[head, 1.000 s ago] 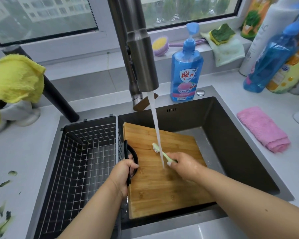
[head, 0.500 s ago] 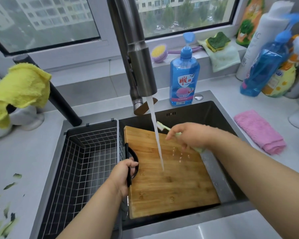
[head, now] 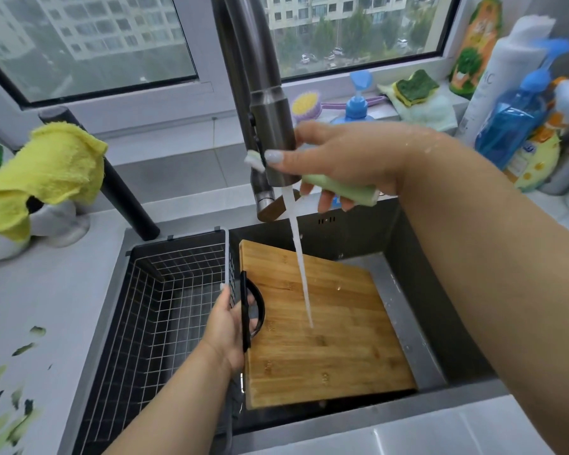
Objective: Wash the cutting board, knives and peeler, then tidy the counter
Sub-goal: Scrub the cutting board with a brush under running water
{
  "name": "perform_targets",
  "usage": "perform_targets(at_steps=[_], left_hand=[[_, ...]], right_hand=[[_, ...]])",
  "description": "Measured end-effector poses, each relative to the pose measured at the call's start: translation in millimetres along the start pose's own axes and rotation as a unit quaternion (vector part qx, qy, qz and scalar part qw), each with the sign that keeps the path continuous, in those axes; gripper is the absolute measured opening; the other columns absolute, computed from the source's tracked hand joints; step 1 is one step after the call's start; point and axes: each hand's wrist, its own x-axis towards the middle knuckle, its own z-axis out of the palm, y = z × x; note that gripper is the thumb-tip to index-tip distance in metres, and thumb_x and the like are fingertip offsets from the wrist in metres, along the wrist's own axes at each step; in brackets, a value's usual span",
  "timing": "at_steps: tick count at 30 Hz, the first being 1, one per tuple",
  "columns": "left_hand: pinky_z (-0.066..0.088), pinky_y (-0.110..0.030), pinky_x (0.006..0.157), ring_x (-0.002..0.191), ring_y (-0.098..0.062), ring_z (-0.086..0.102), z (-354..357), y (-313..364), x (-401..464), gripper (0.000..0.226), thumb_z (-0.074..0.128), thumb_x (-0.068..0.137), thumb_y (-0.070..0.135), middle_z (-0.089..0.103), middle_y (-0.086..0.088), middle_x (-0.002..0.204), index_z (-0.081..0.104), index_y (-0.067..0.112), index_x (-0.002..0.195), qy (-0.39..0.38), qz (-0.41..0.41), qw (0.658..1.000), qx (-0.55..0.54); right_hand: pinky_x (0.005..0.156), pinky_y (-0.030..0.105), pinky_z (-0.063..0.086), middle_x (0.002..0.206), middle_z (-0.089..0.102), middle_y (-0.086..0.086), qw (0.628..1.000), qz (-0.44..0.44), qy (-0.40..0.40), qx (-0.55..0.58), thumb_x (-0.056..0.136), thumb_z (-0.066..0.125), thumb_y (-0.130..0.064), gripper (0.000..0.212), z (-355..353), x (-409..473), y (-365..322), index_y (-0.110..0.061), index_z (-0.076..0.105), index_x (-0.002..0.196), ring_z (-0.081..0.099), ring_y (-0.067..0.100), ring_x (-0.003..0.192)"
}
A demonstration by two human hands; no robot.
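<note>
Now, taking the scene as it stands for you:

Board: your one bamboo cutting board [head: 322, 336] lies tilted in the sink [head: 408, 257], its left edge against the wire basket [head: 165, 310], with water from the tap [head: 270, 126] striking its middle.
Board handling: I judge it stiff, fairly heavy and slick while wet. Take it by the black handle [head: 243, 310] on its left edge, or by two opposite edges if you lift it.
Left hand: your left hand [head: 227, 326] grips that black handle, fingers curled round it, steadying the board.
Right hand: your right hand [head: 342, 159] is raised beside the tap head and holds a pale green brush [head: 339, 188], fingers wrapped round its handle, the white bristle end [head: 255, 159] poking out by the thumb.
Brush handling: it looks light, rigid and slippery when wet, so hold it well down the handle.
Knives and peeler: none are visible from here, so I cannot count them.
Counts: one board, one brush, one tap, one wire basket, one yellow cloth [head: 46, 172], one scouring sponge [head: 414, 87] on the sill, two blue pump bottles [head: 357, 103] [head: 513, 116].
Worktop: green peel scraps [head: 10, 405] lie scattered on the worktop [head: 46, 307] at your left, too many and too blurred to count exactly.
</note>
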Motion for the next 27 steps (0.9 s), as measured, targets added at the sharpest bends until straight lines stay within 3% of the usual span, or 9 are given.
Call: perform_targets(at_steps=[5, 11, 15, 18, 23, 27], left_hand=[[0.048, -0.051, 0.085, 0.092, -0.036, 0.062, -2, -1, 3, 0.08, 0.026, 0.082, 0.083, 0.066, -0.021, 0.096, 0.062, 0.018, 0.111, 0.004, -0.005, 1.0, -0.005], [0.04, -0.06, 0.1, 0.109, -0.043, 0.057, -2, -1, 6, 0.083, 0.022, 0.081, 0.085, 0.066, -0.024, 0.099, 0.067, 0.018, 0.102, 0.015, 0.0, 1.0, -0.002], [0.037, -0.065, 0.102, 0.121, -0.048, 0.052, -5, -1, 8, 0.085, 0.022, 0.079, 0.086, 0.062, -0.028, 0.119, 0.065, 0.019, 0.109, 0.018, -0.011, 1.0, -0.008], [0.037, -0.064, 0.102, 0.12, -0.049, 0.053, -5, 0, 7, 0.085, 0.023, 0.078, 0.087, 0.062, -0.028, 0.116, 0.067, 0.019, 0.103, 0.022, -0.008, 1.0, -0.006], [0.045, -0.058, 0.097, 0.112, -0.042, 0.06, -2, 2, 5, 0.087, 0.023, 0.079, 0.086, 0.064, -0.024, 0.119, 0.067, 0.018, 0.11, 0.022, -0.001, 1.0, -0.008], [0.052, -0.049, 0.083, 0.088, -0.032, 0.067, -1, 1, 5, 0.09, 0.019, 0.082, 0.084, 0.071, -0.016, 0.097, 0.08, 0.018, 0.075, 0.023, 0.002, 1.0, 0.006]], right_hand=[[0.06, 0.028, 0.058, 0.099, 0.066, -0.005, 0.995, -0.029, 0.091, 0.037, 0.082, 0.056, -0.063, 0.043, -3, 10, -6, -0.03, 0.058, 0.11, 0.071, 0.014, 0.074], [0.051, 0.02, 0.051, 0.089, 0.066, -0.006, 0.992, -0.047, 0.114, 0.011, 0.082, 0.063, -0.057, 0.038, 1, 9, -8, -0.028, 0.063, 0.107, 0.064, 0.008, 0.074], [0.051, 0.018, 0.047, 0.08, 0.064, -0.009, 0.994, -0.041, 0.104, -0.014, 0.08, 0.066, -0.055, 0.033, 10, 9, -5, -0.032, 0.064, 0.103, 0.063, 0.006, 0.074], [0.049, 0.016, 0.047, 0.08, 0.063, -0.012, 0.997, -0.026, 0.076, -0.013, 0.078, 0.07, -0.052, 0.03, 25, 10, 0, -0.033, 0.063, 0.1, 0.063, 0.003, 0.071], [0.042, 0.01, 0.043, 0.081, 0.062, -0.01, 0.998, -0.032, 0.051, 0.023, 0.08, 0.069, -0.051, 0.031, 47, 13, 1, -0.03, 0.063, 0.102, 0.06, 0.005, 0.068], [0.046, 0.015, 0.046, 0.081, 0.064, -0.007, 0.998, -0.032, 0.041, 0.036, 0.079, 0.068, -0.054, 0.03, 51, 12, -1, -0.032, 0.063, 0.099, 0.059, 0.006, 0.068]])
